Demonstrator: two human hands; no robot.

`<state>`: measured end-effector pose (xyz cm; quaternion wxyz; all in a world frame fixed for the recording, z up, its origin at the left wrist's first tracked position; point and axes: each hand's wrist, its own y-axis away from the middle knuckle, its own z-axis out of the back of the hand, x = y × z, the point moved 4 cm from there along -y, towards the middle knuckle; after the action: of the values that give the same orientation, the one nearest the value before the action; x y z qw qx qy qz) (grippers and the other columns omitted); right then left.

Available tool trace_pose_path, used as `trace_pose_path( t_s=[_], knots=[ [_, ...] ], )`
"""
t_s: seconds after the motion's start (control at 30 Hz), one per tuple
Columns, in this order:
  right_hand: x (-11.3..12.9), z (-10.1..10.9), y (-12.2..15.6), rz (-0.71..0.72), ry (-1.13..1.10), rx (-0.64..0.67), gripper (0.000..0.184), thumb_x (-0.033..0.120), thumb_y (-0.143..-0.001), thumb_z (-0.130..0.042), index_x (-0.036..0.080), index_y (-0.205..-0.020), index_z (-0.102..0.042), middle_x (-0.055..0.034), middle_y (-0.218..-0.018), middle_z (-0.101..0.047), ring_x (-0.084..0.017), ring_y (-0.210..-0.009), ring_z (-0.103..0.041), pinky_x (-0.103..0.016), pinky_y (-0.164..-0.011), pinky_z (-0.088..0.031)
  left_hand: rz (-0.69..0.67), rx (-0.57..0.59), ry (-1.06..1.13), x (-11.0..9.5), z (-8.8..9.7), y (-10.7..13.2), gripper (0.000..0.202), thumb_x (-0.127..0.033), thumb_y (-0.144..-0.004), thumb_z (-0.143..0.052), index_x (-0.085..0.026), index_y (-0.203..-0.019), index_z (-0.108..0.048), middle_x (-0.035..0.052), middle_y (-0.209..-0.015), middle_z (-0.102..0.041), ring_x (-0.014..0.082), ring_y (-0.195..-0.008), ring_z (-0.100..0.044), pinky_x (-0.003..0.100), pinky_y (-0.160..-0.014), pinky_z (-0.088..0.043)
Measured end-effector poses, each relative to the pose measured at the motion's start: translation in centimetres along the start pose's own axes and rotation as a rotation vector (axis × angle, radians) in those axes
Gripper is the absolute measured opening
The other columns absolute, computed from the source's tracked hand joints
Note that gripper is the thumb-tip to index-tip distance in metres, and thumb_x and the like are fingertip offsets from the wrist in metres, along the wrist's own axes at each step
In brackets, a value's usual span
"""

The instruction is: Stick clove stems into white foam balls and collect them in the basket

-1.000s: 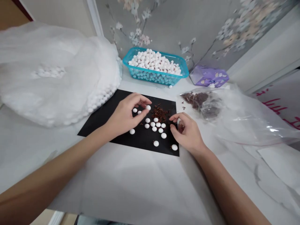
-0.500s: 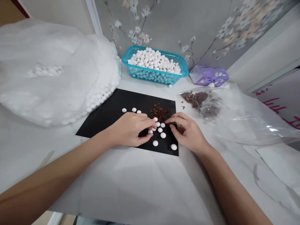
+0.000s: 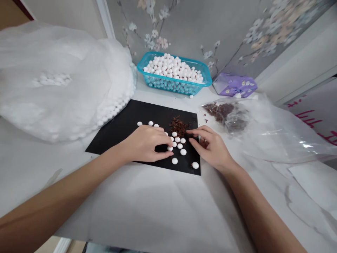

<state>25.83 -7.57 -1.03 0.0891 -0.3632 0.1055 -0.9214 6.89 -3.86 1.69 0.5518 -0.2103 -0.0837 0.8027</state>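
Compared with a second ago, the left hand (image 3: 147,144) sits lower and nearer, down among the scattered balls rather than raised beyond them, while the right hand (image 3: 210,146) stays in almost the same place. Another ball now shows at the left of the black sheet (image 3: 121,121), where that hand was.

Nearest is the bare stretch of the white table (image 3: 147,207), faintly veined in grey. The sheet lies on it at an angle. Right of the sheet rests a clear bag (image 3: 284,133) with dark brown pieces at its left end. To the left bulges a large, cloudy white bag (image 3: 65,95) full of white balls. Farther back stand a blue basket (image 3: 173,86) heaped with white balls and, to its right, a purple packet (image 3: 238,85). A grey wall (image 3: 189,28) with pale painted blossoms rises behind.

The left thumb and index finger pinch a white ball (image 3: 170,149) at the near left edge of a loose cluster on the sheet. Right of the cluster, the other hand has its fingers curled and thumb apart; whether a tiny piece lies between them, I cannot tell. Just beyond the cluster is a brown pile (image 3: 178,125), near the right fingertips.
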Motion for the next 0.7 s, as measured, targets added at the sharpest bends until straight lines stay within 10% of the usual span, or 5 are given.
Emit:
trace_pose_path(
  t_s=[0.7],
  knots=[
    [1.1,-0.1,0.4,0.078,0.141,0.025,0.021,0.021,-0.083,-0.05,0.022,-0.098,-0.065,-0.0028,-0.09,-0.055,-0.008,-0.052,-0.048,-0.025,-0.052,-0.041,-0.106,0.026,-0.101,-0.4,-0.3,0.2,0.016,-0.023,-0.083,-0.048,-0.019,-0.087,-0.063,0.0001,-0.076,-0.067,0.0124,-0.067,-0.059,0.024,-0.062,-0.042]
  ],
)
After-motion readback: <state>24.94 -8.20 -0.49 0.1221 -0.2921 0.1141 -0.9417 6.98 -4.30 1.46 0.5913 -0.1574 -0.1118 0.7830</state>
